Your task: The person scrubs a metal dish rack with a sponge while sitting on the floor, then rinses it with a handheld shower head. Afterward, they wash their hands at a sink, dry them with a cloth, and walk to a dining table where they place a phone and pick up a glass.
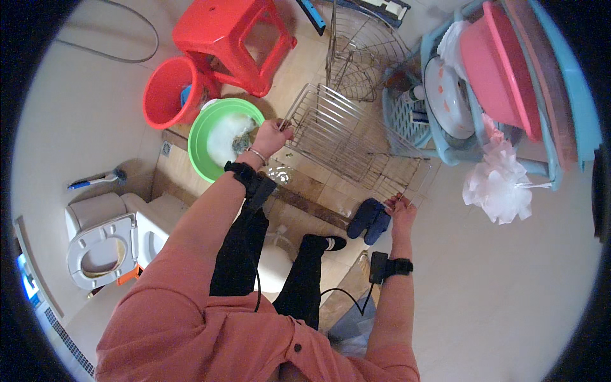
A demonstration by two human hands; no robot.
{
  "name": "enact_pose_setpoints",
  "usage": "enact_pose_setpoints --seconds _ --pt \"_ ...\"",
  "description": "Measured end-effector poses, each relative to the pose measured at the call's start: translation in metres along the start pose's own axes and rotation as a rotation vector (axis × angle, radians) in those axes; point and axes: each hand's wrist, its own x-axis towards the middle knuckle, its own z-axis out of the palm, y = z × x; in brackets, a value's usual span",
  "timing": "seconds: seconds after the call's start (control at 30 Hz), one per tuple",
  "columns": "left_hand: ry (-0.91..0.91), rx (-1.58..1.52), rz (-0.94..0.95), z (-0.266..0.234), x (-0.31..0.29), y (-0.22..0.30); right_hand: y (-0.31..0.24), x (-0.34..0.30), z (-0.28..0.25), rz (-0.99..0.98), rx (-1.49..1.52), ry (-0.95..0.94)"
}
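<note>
A metal wire rack spans the space between my two hands, held up off the tiled floor. My left hand is closed round its left end, close to the rim of a green basin. White suds and a greyish scrubbing pad are in that basin. At the rack's lower right corner, the fingers of my right hand pinch the wire. Just left of that hand, a pair of dark blue slippers rests on the floor.
Beyond the basin stand a red bucket and a red plastic stool. Another wire rack is at the back. A blue shelf on the right carries a pink basin. The toilet is at left.
</note>
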Motion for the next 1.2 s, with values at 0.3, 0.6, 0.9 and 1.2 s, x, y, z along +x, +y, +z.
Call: enact_pose_setpoints --seconds 0.3,0.6,0.9,1.2 --pt "-0.036 0.176 0.05 0.022 0.047 -0.015 -0.035 0.024 -0.002 0.162 0.088 0.111" --pt "0.004 0.262 -0.064 0.027 0.075 0.015 -0.07 0.041 0.009 0.19 0.051 0.158" --pt "0.168 0.501 0.128 0.032 0.082 0.042 -0.017 0.097 -0.013 0.103 0.007 0.043" --pt "0.092 0.288 0.055 0.033 0.061 0.058 -0.045 0.074 -0.004 0.206 0.072 0.069"
